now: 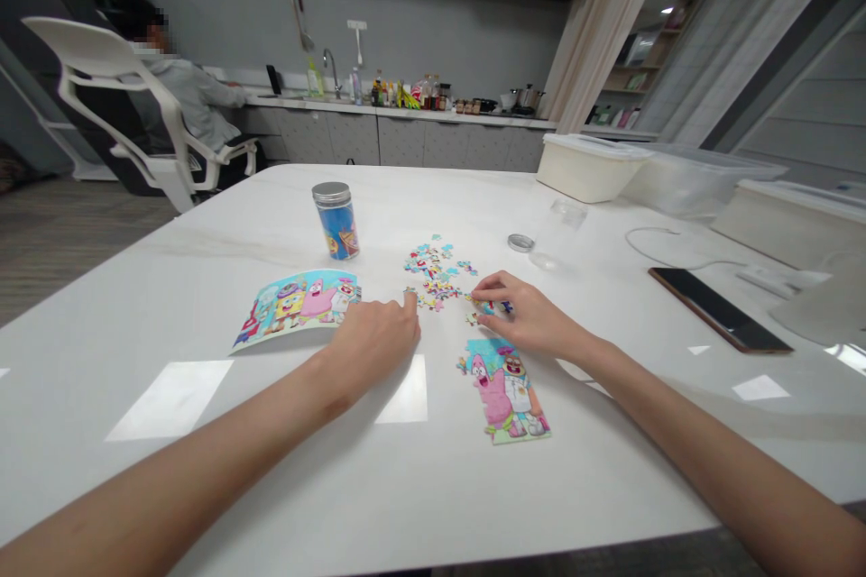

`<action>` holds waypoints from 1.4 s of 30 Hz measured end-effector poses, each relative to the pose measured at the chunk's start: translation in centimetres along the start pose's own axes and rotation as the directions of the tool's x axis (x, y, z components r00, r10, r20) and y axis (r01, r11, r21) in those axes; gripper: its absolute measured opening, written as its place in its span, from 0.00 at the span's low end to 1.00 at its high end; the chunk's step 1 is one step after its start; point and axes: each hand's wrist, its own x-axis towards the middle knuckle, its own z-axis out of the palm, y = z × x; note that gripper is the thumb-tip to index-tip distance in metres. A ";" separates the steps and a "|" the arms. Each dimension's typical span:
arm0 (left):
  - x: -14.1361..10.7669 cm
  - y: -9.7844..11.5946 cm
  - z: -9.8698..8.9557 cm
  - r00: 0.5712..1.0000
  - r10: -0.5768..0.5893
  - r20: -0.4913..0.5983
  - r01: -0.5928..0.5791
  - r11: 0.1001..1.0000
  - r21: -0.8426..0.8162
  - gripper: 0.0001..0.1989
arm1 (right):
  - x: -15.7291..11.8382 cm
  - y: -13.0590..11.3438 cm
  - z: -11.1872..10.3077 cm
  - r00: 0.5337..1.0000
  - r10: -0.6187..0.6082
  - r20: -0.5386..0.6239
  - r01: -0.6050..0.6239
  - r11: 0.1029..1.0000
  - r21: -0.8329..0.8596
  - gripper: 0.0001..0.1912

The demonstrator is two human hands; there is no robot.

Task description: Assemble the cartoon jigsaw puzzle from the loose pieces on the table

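Loose jigsaw puzzle pieces (433, 269) lie in a pile at the middle of the white table. My left hand (375, 338) is by the pile's near left side, its index finger stretched out to a piece and the other fingers mostly hidden. My right hand (520, 315) reaches over pieces at the pile's right, thumb and fingertips apart, close to small pieces. Just below it lies a joined puzzle section (507, 392) with a pink starfish and a figure in white. A curved picture sheet (294, 305) with cartoon characters lies left of my left hand.
Behind the sheet stands a blue picture tin (336, 221) with a silver lid. A metal lid (520, 242) and a clear jar (565, 216) are at right, near a phone (717, 308), a cable and storage boxes (588, 169). A person (182, 90) sits in a chair at far left.
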 end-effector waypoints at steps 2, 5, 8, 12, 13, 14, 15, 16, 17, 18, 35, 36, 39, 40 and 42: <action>0.0 0.0 0.1 1.000 -0.005 -0.005 0.005 1.000 -0.001 0.21 | 0.0 0.1 0.2 1.000 0.005 -0.012 -0.005 1.000 -0.025 0.12; 0.0 -0.1 0.3 1.000 0.005 -0.011 -0.005 1.000 -0.001 0.21 | 0.0 0.1 0.4 1.000 0.003 -0.030 -0.006 0.996 -0.089 0.13; 0.1 -0.2 0.5 1.000 0.019 -0.020 -0.019 1.000 0.006 0.21 | 0.0 0.2 0.4 1.000 -0.030 -0.008 0.028 0.989 -0.148 0.13; 0.0 -0.1 0.5 0.999 0.018 -0.033 -0.017 1.000 0.024 0.21 | 0.0 0.4 0.5 0.993 -0.116 -0.016 0.112 0.977 -0.183 0.13; 0.0 -0.1 0.5 0.999 0.019 -0.036 -0.018 0.999 0.027 0.21 | 0.0 0.5 0.4 0.992 -0.125 -0.026 0.118 0.975 -0.187 0.12; 0.0 -0.1 0.5 0.999 0.017 -0.035 -0.016 0.999 0.028 0.21 | 0.1 0.5 0.4 0.992 -0.124 -0.035 0.116 0.976 -0.186 0.12; -0.1 -0.1 0.4 0.999 0.015 -0.033 -0.014 1.000 0.027 0.21 | 0.1 0.6 0.4 0.992 -0.116 -0.043 0.106 0.978 -0.179 0.10; -0.1 -0.1 0.4 0.999 0.013 -0.031 -0.013 1.000 0.024 0.21 | 0.1 0.6 0.3 0.994 -0.102 -0.049 0.092 0.981 -0.168 0.09; -0.1 0.0 0.3 0.999 0.014 -0.029 -0.014 1.000 0.021 0.21 | 0.1 0.6 0.3 0.995 -0.084 -0.054 0.075 0.985 -0.156 0.09; -0.1 0.0 0.3 1.000 0.014 -0.026 -0.014 1.000 0.018 0.21 | 0.1 0.6 0.2 0.996 -0.064 -0.057 0.056 0.988 -0.144 0.08; -0.2 0.2 0.0 1.000 0.018 -0.006 -0.018 1.000 -0.008 0.19 | 0.2 1.2 0.9 0.996 -0.031 -0.082 0.020 0.990 -0.137 0.09; -0.3 0.2 0.0 1.000 0.020 -0.011 -0.020 1.000 -0.017 0.19 | 0.2 1.4 0.9 0.995 -0.033 -0.089 0.020 0.990 -0.137 0.09; -0.3 0.3 0.1 1.000 0.008 -0.011 -0.008 1.000 -0.027 0.19 | 0.1 2.1 1.2 0.994 -0.011 -0.106 -0.002 0.992 -0.128 0.09; -0.3 0.3 0.1 1.000 0.003 -0.009 -0.003 1.000 -0.024 0.19 | 0.1 2.3 1.3 0.994 -0.004 -0.113 -0.010 0.993 -0.121 0.09; -0.3 0.3 0.0 1.000 0.003 -0.010 -0.003 1.000 -0.015 0.19 | 0.1 2.6 1.4 0.991 0.009 -0.131 -0.023 0.994 -0.108 0.10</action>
